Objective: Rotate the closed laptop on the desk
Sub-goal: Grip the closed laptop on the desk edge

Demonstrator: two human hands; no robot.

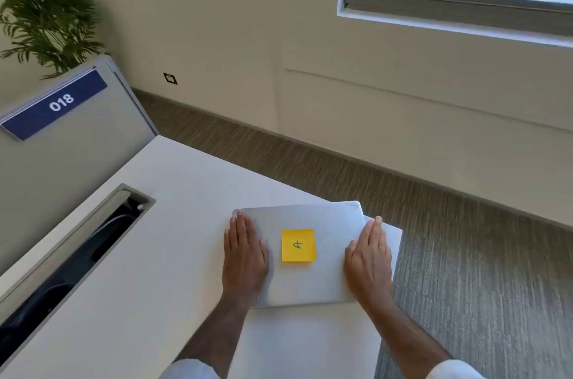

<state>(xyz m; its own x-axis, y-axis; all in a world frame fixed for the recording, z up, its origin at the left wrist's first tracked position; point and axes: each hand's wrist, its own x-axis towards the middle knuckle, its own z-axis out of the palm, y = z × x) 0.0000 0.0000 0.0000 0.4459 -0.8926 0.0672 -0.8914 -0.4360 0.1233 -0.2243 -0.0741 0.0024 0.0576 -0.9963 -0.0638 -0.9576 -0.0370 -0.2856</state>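
A closed silver laptop [310,217] lies flat near the right end of the white desk [155,285], its far right corner close to the desk's edge. A yellow sticky note [298,245] with a pen mark sits in the middle of the lid. My left hand [245,254] rests flat, palm down, on the lid's left side with the fingers close together. My right hand [369,257] lies flat on the lid's right side, its fingertips reaching past the laptop's right edge. Neither hand curls around the laptop.
A long open cable tray [77,254] with dark cables runs along the desk's left part. A grey partition with a blue "018" label [59,102] stands behind it. The desk's right edge drops to carpet [480,270]. A plant [46,12] stands at the far left.
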